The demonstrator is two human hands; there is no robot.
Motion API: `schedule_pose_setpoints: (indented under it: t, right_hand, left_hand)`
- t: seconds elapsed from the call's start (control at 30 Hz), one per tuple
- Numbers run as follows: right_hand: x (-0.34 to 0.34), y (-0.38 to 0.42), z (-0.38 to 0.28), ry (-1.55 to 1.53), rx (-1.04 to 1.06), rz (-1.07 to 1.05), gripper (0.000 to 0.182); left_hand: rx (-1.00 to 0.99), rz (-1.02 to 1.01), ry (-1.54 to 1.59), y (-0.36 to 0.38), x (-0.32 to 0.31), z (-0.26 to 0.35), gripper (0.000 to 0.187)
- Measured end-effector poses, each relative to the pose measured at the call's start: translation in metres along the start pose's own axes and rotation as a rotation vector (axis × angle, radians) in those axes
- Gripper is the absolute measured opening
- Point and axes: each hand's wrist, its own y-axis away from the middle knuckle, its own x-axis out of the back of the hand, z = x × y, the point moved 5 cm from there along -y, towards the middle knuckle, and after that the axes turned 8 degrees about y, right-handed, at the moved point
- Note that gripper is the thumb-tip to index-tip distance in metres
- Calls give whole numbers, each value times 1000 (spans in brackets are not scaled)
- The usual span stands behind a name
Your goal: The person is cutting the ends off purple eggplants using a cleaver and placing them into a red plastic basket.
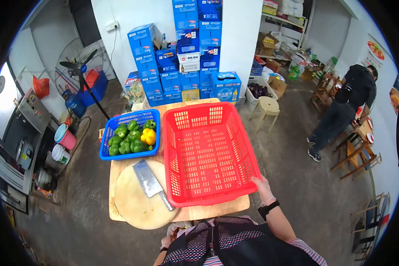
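Note:
My right hand (263, 189), in a clear glove, grips the near right corner of a large red plastic basket (167, 146). Nothing lies in the basket, which stands on a wooden table. My left hand (167, 240) is low against my body, also gloved and partly hidden; it seems closed around something reddish brown in clear plastic. Left of the red basket, a cleaver (148, 179) lies on a round chopping board (133, 204). Behind the board, a blue basket (103, 146) holds several green bell peppers (125, 146) and a yellow pepper (149, 136).
Stacked blue cartons (169, 80) stand against the wall behind the table (235, 204). A cream stool (268, 106) and a crate of eggplants (260, 91) are at the back right. A standing fan (80, 68) is left. Another person (348, 104) stands by wooden chairs at right.

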Motion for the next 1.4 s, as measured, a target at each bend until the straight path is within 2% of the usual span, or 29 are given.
schedule_pose_setpoints:
  t: [0.03, 0.1, 0.13, 0.2, 0.23, 0.47, 0.53, 0.63, 0.73, 0.77, 0.83, 0.97, 1.1, 1.13, 1.17, 1.2, 1.37, 1.4]
  right_hand:
    - [1, 1, 1, -19, -37, -5, 38]
    - [4, -2, 4, 20, -70, 3, 37]
    - [4, -2, 5, 62, -106, -5, 37]
    - [4, 0, 3, 52, -105, 1, 36]
    - [3, 1, 2, 46, -107, -6, 35]
    - [3, 11, 0, 113, -128, -28, 35]
    - [3, 12, 3, 103, -102, -61, 35]
    - [-3, 26, -14, 103, -203, -23, 37]
    - [-3, 25, -8, 82, -210, 12, 41]
    - [-2, 23, 0, 87, -208, 12, 41]
    - [1, 21, -4, 202, 5, 196, 40]
    - [-20, 51, -34, 97, -140, 190, 33]
    - [-2, 32, 6, 73, -211, 167, 28]
    - [5, 24, 15, 80, -202, 174, 26]
    - [9, 18, 17, 92, -203, 170, 26]
    - [11, 14, 15, 137, -179, 159, 28]
    - [12, 2, 5, 159, -124, 120, 30]
    - [10, 0, 1, 185, -145, 111, 30]
  left_hand:
    - [-7, -9, -9, -1, -1, 1, 42]
    - [166, -34, -58, 10, 4, -4, 43]
    - [159, -39, -68, -7, 3, -13, 43]
    - [59, -78, -431, -33, -1, -25, 44]
    - [53, -80, -436, -34, -1, -21, 44]
    - [59, -36, -275, -38, -3, -7, 32]
    - [245, -29, 219, -57, -14, -25, 32]
    - [134, -102, 207, -47, -16, -15, 36]
    - [157, -52, 203, 0, -14, 12, 40]
    - [159, -48, 188, 12, -13, 19, 40]
    - [118, -51, 126, 14, -11, 20, 39]
    - [43, -59, -15, 18, -5, 20, 39]
    - [-34, -70, -172, 43, 2, 23, 40]
    - [-67, -64, -176, 47, 3, 20, 40]
    - [6, -66, -15, 11, 3, -12, 36]
    - [14, -71, -10, 9, 3, -15, 36]
    - [26, -239, -620, 4, 0, -22, 39]
    - [22, -238, -626, 6, 1, -18, 39]
